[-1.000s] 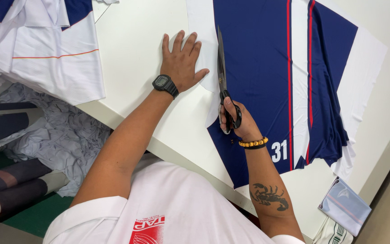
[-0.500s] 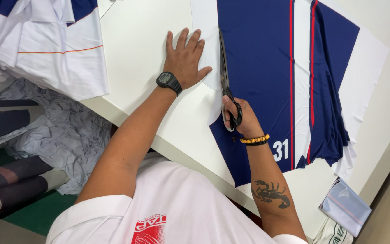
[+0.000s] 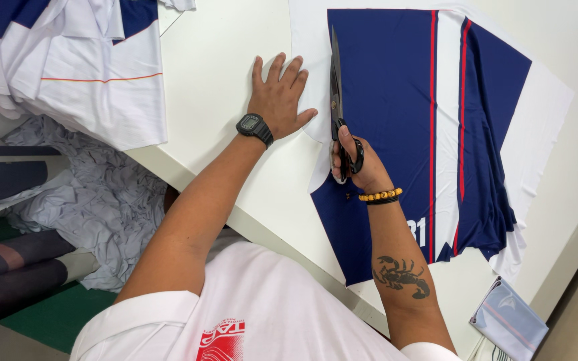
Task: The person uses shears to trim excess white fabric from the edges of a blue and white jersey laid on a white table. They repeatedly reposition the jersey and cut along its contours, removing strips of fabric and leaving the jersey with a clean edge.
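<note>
A navy fabric panel (image 3: 396, 100) with white and red stripes and a white border lies flat on the white table (image 3: 222, 73). My right hand (image 3: 359, 164) grips black scissors (image 3: 337, 100), whose blades point away from me along the panel's left navy edge. My left hand (image 3: 277, 99) lies flat with spread fingers on the white margin just left of the blades. A black watch is on my left wrist, a beaded bracelet on my right.
A pile of white and navy fabric pieces (image 3: 68, 73) sits at the table's left end. Grey and white scraps (image 3: 95, 200) lie on the floor below, beside dark fabric rolls (image 3: 15, 267). A small grey-blue packet (image 3: 508, 321) rests near the table's right corner.
The scissors and my right hand have crept slightly forward along the navy edge. My left hand stays pressed flat on the white margin.
</note>
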